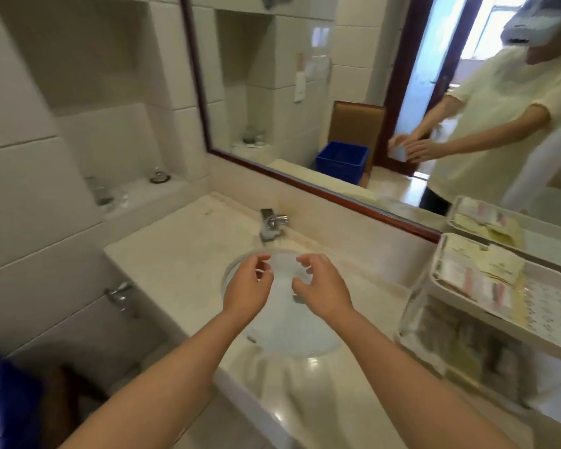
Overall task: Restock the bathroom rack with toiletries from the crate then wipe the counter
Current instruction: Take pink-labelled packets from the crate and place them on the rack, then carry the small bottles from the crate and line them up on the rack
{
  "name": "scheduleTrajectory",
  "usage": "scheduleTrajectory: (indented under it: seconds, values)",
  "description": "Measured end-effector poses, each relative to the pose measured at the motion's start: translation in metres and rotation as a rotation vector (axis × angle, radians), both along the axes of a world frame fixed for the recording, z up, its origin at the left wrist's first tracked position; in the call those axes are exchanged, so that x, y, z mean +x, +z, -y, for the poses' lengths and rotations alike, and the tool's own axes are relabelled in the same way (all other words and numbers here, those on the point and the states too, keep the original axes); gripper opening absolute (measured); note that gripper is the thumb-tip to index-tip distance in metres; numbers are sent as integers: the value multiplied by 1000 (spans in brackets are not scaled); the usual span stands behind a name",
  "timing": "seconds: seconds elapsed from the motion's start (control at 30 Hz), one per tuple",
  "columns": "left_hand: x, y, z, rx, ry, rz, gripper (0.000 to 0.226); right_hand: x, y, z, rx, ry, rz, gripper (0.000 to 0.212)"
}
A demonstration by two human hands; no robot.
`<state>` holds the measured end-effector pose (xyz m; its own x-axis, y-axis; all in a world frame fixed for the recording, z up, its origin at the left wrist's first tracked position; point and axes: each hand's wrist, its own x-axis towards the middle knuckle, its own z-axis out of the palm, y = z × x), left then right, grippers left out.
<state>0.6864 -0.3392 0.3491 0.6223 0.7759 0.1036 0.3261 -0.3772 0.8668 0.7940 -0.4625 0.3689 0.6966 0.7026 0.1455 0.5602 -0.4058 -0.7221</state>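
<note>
Head view, looking down at a cream stone worktop (175,254) with a round white sunken basin (305,348) and a chrome tap (272,223) behind it.

Both bare forearms reach forward over the basin. The left hand (250,283) and the right hand (321,286) face each other with fingers curled, holding a pale translucent item (284,267) between them above the basin. The left hand is at its left edge and the right hand at its right edge. Motion blur hides what the item is and the exact finger contact. The reflection in the wall mirror with dark red-brown frame (305,183) also shows a small pale item held between the two hands.

A white plastic two-tier rack (531,338) stands on the worktop at the right, just beside the mirror. Its upper tray carries flat paper packets (473,273). The lower tier holds more goods, too blurred to identify.

A blue plastic crate (4,400) shows at the lower left corner, below worktop level and well apart from the rack. Its contents are out of sight.

A tiled wall niche (117,92) at the upper left holds small glass items (158,177).
</note>
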Motion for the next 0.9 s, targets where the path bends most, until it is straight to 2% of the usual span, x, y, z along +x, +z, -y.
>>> scheduleTrajectory:
  seconds: [0.37,0.63,0.9]
  values:
    - [-236,-14,-67,-80,275,-220,45,-183,-23,-107,-282,454,86,60]
    - [-389,-20,-75,-126,481,-295,47,-308,-28,-157,-266,692,123,62]
    - [-491,-31,-71,-200,694,-289,44,-408,-35,-196,-228,895,125,54]
